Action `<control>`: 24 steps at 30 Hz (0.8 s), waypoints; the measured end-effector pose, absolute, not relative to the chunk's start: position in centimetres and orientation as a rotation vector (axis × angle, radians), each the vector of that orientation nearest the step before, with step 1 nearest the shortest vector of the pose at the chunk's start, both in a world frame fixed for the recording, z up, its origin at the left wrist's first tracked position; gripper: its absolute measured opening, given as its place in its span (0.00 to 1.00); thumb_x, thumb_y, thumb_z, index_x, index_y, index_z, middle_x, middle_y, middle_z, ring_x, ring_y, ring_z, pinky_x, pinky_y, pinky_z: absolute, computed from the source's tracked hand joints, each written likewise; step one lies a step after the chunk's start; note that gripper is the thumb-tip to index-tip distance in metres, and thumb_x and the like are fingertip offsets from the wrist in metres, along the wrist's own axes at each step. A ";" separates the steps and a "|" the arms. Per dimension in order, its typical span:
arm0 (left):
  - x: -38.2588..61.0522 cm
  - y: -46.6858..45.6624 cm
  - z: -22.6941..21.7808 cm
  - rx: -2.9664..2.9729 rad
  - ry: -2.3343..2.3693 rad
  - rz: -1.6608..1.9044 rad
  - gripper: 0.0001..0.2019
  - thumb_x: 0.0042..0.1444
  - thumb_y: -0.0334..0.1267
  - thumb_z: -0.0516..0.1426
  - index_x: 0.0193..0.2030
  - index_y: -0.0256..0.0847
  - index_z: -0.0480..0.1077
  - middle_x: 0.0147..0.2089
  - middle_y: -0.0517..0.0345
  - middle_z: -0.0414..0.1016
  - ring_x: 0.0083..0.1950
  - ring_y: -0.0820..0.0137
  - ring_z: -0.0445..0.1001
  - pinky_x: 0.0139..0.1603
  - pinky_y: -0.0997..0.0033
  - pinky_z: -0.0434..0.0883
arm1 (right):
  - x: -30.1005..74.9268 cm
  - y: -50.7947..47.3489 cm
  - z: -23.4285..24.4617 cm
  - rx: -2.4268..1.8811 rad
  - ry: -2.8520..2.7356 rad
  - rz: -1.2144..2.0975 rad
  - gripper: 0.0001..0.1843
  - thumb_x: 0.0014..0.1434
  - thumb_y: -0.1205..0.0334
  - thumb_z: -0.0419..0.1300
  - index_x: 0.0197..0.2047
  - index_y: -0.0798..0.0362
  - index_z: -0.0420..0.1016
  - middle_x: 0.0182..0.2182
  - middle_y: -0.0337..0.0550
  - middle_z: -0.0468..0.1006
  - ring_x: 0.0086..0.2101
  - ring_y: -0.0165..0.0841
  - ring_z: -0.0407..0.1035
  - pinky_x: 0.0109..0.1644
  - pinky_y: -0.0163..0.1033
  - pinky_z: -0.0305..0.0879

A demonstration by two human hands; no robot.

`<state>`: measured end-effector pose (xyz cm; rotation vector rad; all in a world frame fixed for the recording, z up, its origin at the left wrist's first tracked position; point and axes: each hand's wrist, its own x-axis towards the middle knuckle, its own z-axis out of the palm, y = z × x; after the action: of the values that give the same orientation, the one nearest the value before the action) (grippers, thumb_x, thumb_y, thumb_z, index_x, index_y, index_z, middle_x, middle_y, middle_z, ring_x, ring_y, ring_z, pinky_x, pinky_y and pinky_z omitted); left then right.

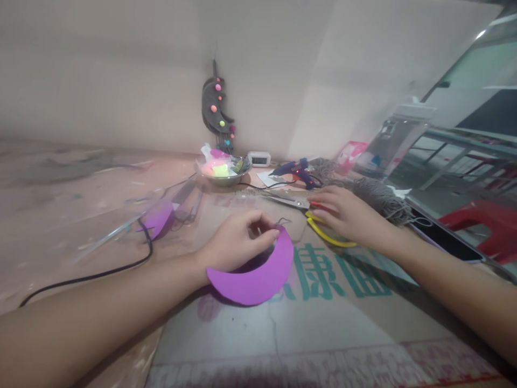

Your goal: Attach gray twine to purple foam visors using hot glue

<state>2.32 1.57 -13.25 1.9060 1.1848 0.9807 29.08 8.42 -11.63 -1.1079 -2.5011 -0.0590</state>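
Note:
A purple paper crescent (258, 283) is pinched at its upper tip between the thumb and fingers of my left hand (236, 240). A short dark thread (284, 220) sticks out by that tip. To the right, my right hand (343, 215) has its fingers curled over the handles of a pair of scissors (299, 203). The handles are red and yellow, and the metal blades point left and away from me. Some of the handle is hidden under the hand.
A bowl (222, 178) of bright scraps stands before a dark crescent decoration (214, 108) with pompoms. Behind the scissors lies a glue gun (293, 171). Grey yarn (379, 199) and a phone (440, 231) are at right; a purple scrap (159, 218) and black cable (100, 276) at left.

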 end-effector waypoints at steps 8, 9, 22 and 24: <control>2.4 1.3 -13.1 2.008 1.145 0.982 0.05 0.55 0.38 0.58 0.33 0.39 0.72 0.31 0.61 0.76 0.31 0.73 0.72 0.34 0.73 0.68 | 24.8 3.0 -11.1 -1.008 -2.404 0.438 0.24 0.61 0.54 0.60 0.60 0.49 0.70 0.36 0.43 0.77 0.36 0.35 0.72 0.41 0.41 0.70; 2.4 1.3 -13.1 2.029 1.139 0.977 0.05 0.55 0.38 0.58 0.33 0.40 0.72 0.31 0.61 0.76 0.32 0.73 0.72 0.34 0.73 0.68 | 24.7 2.9 -11.2 -1.018 -2.399 0.499 0.21 0.61 0.55 0.60 0.57 0.50 0.73 0.35 0.43 0.77 0.36 0.34 0.72 0.40 0.41 0.70; 2.4 1.6 -13.0 1.978 1.213 1.037 0.05 0.56 0.38 0.57 0.33 0.39 0.71 0.31 0.60 0.76 0.32 0.72 0.73 0.34 0.72 0.69 | 25.0 1.9 -11.4 -0.532 -2.688 -0.035 0.10 0.67 0.60 0.54 0.36 0.53 0.73 0.30 0.44 0.74 0.32 0.34 0.65 0.37 0.40 0.60; 2.3 1.6 -12.9 1.975 1.221 1.040 0.05 0.56 0.38 0.56 0.33 0.39 0.71 0.31 0.60 0.76 0.32 0.72 0.73 0.34 0.71 0.69 | 24.8 2.0 -11.8 -0.452 -2.742 -0.167 0.12 0.67 0.59 0.53 0.36 0.53 0.74 0.29 0.44 0.74 0.31 0.34 0.64 0.36 0.40 0.58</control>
<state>2.34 1.59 -12.95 1.9746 1.2215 1.0402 24.85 1.99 -11.76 -0.4515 -2.7417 -0.1667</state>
